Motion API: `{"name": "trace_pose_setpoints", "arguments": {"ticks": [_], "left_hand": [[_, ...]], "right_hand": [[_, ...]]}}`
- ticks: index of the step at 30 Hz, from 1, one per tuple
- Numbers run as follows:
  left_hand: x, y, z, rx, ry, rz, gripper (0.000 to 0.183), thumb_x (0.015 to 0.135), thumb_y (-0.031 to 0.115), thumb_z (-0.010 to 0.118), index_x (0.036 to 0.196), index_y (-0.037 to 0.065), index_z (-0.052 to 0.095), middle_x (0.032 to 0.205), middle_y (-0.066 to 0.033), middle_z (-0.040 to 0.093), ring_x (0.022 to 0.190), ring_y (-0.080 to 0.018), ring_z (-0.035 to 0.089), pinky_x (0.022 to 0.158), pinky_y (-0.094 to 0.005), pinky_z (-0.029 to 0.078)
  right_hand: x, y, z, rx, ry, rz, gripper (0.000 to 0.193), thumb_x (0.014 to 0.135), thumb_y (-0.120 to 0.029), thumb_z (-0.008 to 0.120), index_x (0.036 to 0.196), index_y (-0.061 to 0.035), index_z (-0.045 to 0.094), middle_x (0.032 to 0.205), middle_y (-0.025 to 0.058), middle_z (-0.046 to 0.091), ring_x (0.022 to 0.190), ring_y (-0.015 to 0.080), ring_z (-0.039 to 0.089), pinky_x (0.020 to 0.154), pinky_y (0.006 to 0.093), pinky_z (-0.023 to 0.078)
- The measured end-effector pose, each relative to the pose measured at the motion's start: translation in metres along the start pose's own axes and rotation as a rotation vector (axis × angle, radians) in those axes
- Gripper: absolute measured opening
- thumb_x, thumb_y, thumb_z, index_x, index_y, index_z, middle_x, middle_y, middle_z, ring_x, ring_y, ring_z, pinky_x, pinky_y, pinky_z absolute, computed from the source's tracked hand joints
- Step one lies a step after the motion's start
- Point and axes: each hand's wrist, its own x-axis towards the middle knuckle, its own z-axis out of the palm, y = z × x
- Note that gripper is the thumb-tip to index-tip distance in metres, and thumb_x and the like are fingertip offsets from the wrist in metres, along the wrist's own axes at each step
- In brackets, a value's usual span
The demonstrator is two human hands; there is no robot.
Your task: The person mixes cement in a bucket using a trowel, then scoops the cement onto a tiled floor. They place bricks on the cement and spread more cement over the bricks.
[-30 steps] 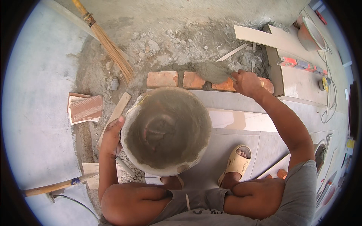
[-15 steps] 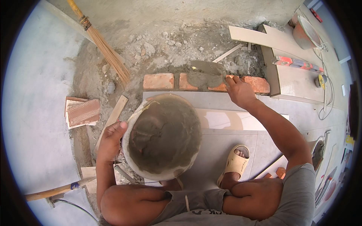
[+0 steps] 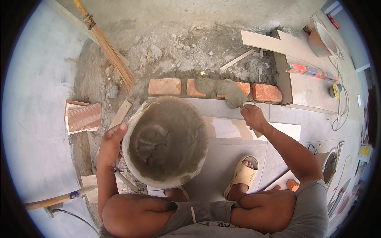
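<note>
My left hand is closed on the left rim of a round bucket, tilted to show the wet grey mortar inside. In my right hand is a trowel, gripped by its handle, its blade smeared with mortar and lying over the row of bricks. Several orange bricks stand in that row: one at the left end, one at the right end, and two between them partly covered by a mound of mortar.
Rubble and rough mortar lie beyond the bricks. A straw broom leans at the far left, above stacked tile pieces. At the right are a spirit level on a tiled step, and another bucket. A wooden-handled tool lies near left.
My right hand has moved down toward me from the bricks, turning the trowel so its blade points away over the row. My left hand stays on the bucket rim.
</note>
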Motion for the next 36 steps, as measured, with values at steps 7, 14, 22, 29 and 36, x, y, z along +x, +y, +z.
{"name": "trace_pose_setpoints", "arguments": {"ticks": [7, 14, 22, 29, 36], "left_hand": [[0.001, -0.007, -0.002, -0.016, -0.019, 0.016, 0.036, 0.1, 0.029, 0.061, 0.113, -0.005, 0.066, 0.1, -0.0112, 0.073, 0.084, -0.0155, 0.069, 0.075, -0.0282, 0.055], [0.002, -0.005, -0.01, -0.013, -0.024, -0.013, 0.037, 0.1, 0.03, 0.061, 0.111, -0.005, 0.066, 0.1, -0.0112, 0.072, 0.084, -0.0148, 0.069, 0.075, -0.027, 0.055], [0.002, -0.011, -0.027, 0.01, -0.025, -0.001, 0.036, 0.1, 0.03, 0.062, 0.111, -0.004, 0.066, 0.101, -0.0103, 0.072, 0.087, -0.0148, 0.069, 0.079, -0.0286, 0.055], [0.003, -0.025, -0.056, -0.141, 0.018, -0.006, 0.034, 0.098, 0.027, 0.064, 0.112, -0.003, 0.067, 0.102, -0.0112, 0.073, 0.088, -0.0179, 0.069, 0.082, -0.0319, 0.055], [0.006, -0.037, -0.076, -0.159, -0.001, 0.014, 0.034, 0.098, 0.028, 0.063, 0.112, -0.003, 0.067, 0.102, -0.0113, 0.073, 0.088, -0.018, 0.069, 0.082, -0.0317, 0.055]], "right_hand": [[0.042, -0.061, 0.028, -0.107, -0.046, -0.295, 0.027, 0.092, -0.02, 0.056, 0.103, 0.0036, 0.063, 0.073, 0.0197, 0.066, 0.066, 0.032, 0.068, 0.06, 0.0446, 0.057], [0.058, -0.104, 0.042, -0.801, 0.081, -0.577, 0.024, 0.091, -0.014, 0.057, 0.11, -0.0012, 0.061, 0.109, 0.0218, 0.063, 0.097, 0.0377, 0.067, 0.085, 0.0474, 0.056], [0.033, -0.088, 0.021, -0.407, 0.15, -0.317, 0.034, 0.093, -0.019, 0.058, 0.118, 0.005, 0.057, 0.108, 0.029, 0.065, 0.098, 0.0425, 0.067, 0.086, 0.0504, 0.054], [0.006, -0.059, 0.008, -0.186, -0.037, -0.013, 0.043, 0.094, -0.024, 0.058, 0.12, 0.0108, 0.055, 0.091, 0.0331, 0.067, 0.092, 0.0452, 0.068, 0.083, 0.0512, 0.053], [0.051, -0.059, 0.024, -0.377, -0.039, -0.24, 0.039, 0.097, -0.024, 0.055, 0.108, 0.013, 0.056, 0.081, 0.0289, 0.067, 0.075, 0.0419, 0.07, 0.072, 0.0498, 0.056]]}}
